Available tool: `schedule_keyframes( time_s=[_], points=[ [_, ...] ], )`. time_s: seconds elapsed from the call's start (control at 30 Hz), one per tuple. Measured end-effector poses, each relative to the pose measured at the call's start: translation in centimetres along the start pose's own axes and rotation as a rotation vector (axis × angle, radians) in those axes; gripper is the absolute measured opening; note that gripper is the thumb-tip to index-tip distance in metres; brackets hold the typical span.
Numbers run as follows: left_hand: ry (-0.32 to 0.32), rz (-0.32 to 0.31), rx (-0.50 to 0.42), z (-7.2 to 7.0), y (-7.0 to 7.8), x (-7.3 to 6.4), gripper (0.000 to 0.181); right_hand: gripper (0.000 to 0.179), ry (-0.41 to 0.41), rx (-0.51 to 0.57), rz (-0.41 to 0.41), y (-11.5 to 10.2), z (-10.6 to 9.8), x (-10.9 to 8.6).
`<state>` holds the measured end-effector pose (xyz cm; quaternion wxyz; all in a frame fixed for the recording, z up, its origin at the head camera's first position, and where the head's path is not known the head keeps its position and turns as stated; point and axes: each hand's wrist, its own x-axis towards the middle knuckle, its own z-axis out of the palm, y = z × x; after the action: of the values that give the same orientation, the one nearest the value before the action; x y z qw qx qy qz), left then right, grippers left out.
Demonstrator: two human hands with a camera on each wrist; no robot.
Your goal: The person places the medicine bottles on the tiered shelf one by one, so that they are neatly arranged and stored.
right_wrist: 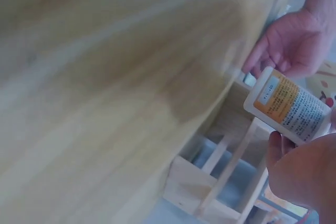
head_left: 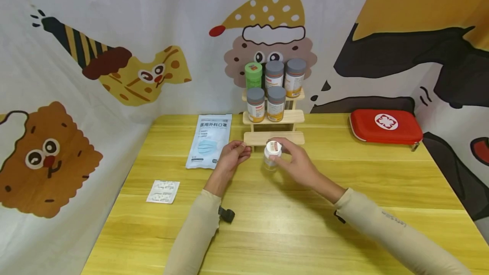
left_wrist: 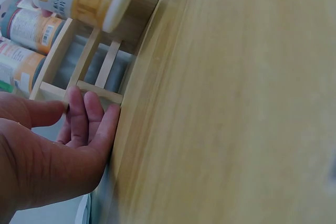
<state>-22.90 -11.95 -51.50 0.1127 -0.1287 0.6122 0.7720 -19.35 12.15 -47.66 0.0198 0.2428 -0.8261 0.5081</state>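
A small wooden step rack (head_left: 273, 138) stands at the back of the table. My left hand (head_left: 234, 154) is at the left end of its lowest step; in the left wrist view the thumb and forefinger of the left hand (left_wrist: 63, 150) pinch the step's corner. With my right hand (head_left: 296, 162) I grip a white pill bottle (head_left: 272, 152) by its upper part, just in front of the lowest step. The bottle's white and orange label (right_wrist: 291, 106) shows in the right wrist view, its base hanging free above the table.
Grey-lidded bottles (head_left: 276, 104) and a green bottle (head_left: 253, 75) fill the upper steps. Left of the rack lies a mask packet (head_left: 208, 139), with a blister pack (head_left: 163, 192) nearer. A red first-aid case (head_left: 386, 126) sits at the back right.
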Motion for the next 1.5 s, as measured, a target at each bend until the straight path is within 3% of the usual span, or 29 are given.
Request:
schedule_keyframes(
  time_s=[0.43,0.83,1.2,1.5],
  points=[
    [-0.009,-0.002,-0.002,-0.1,0.1,-0.1,0.011,0.046,0.073,-0.028,0.023,-1.9,-3.8,1.4],
    [-0.012,-0.007,0.003,-0.2,0.2,-0.1,0.011,0.045,0.262,-0.091,0.032,-2.5,-7.2,3.4],
    [-0.012,-0.003,0.002,-0.2,0.2,-0.1,0.013,0.05,0.419,-0.083,0.013,-2.2,-8.2,5.6],
    [-0.019,-0.006,0.005,-0.3,-0.1,0.2,0.012,0.049,0.488,-0.092,0.035,-0.7,-8.2,7.3]
  ],
)
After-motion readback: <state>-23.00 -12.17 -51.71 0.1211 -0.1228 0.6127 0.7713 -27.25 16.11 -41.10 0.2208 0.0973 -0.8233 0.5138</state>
